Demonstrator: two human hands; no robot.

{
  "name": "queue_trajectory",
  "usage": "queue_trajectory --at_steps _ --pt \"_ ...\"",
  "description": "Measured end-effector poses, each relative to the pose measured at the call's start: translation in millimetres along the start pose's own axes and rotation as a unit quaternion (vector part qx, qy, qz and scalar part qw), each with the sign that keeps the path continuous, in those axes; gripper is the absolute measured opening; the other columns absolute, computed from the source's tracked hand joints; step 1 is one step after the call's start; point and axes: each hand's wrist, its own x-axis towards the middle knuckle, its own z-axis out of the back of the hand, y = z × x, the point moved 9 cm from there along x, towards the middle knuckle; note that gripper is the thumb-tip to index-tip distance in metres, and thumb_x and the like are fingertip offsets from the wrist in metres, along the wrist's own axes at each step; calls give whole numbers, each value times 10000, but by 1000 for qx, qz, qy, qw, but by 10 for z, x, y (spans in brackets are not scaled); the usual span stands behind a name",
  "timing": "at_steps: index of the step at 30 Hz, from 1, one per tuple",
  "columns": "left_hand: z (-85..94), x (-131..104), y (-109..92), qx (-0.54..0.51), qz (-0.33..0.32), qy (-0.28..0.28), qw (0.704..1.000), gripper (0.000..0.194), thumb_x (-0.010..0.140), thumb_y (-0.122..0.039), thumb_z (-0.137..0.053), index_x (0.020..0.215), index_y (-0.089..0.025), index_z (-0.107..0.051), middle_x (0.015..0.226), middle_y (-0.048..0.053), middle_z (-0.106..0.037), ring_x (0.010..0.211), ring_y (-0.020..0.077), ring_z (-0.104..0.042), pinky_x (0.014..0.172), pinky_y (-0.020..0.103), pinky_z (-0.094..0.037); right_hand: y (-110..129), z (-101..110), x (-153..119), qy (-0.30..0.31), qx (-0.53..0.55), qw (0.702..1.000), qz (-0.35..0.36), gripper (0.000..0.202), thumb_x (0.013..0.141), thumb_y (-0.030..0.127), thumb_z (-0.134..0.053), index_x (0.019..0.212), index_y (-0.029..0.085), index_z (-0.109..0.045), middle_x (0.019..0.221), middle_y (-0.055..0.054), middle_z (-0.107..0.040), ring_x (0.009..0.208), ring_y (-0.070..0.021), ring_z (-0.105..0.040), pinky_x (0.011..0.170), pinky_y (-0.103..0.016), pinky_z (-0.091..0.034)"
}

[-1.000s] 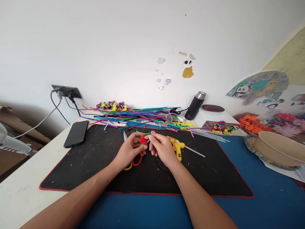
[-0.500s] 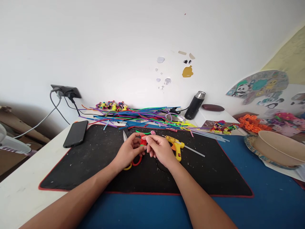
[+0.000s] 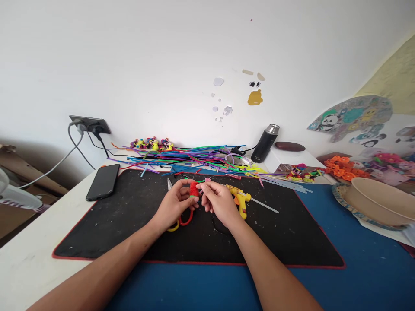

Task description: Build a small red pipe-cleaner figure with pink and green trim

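Note:
Over the middle of the black mat, my left hand [image 3: 177, 203] is closed around a small red fuzzy coil of pipe cleaner [image 3: 194, 188] with a bit of green at its lower end. Beside it on the right, the thumb and fingers of my right hand [image 3: 218, 199] are pinched together, close to the coil; what they hold is too small to make out. Scissors [image 3: 186, 219] with red and yellow handles lie partly hidden beneath my left hand. Just beyond my fingers is a green pipe cleaner piece with a pink round end [image 3: 208, 179]. A yellow glue gun [image 3: 242, 206] rests right of my right hand.
Many coloured pipe cleaners [image 3: 194, 155] are heaped along the wall, with small finished figures [image 3: 154, 144] behind. A phone [image 3: 103, 182] lies left on the mat's edge. At the back right stand a black flask [image 3: 265, 144] and a bowl [image 3: 382, 201].
My right hand has drawn slightly away from the red coil, so more of the coil shows. The left hand has hardly moved.

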Motion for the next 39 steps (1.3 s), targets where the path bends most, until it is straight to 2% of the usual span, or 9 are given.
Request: queue_trajectory --at_steps 32,35,39 --pt "27 -7 -37 18 -11 -18 1000 643 771 -434 -874 1239 -202 -499 982 40 -734 708 171 -704 630 285 -545 -41 20 4 -10 -14 1000 -15 395 941 512 -617 1038 151 -744 619 22 -605 436 -94 -524 404 -214 -337" --pt "48 -20 -90 47 -34 -32 998 603 787 -445 -858 1232 -206 -528 1000 42 -715 782 187 -698 646 289 -547 -44 30 12 -13 -6 1000 -14 408 935 535 -625 1049 156 -728 626 23 -607 434 -96 -524 396 -215 -326" --pt "103 -55 -191 109 -87 -66 988 515 803 -429 -839 1194 -217 -579 1081 57 -695 996 232 -680 770 327 -571 -43 -12 1 2 3 1000 -19 437 908 580 -659 1037 164 -703 640 25 -614 430 -93 -525 386 -210 -318"
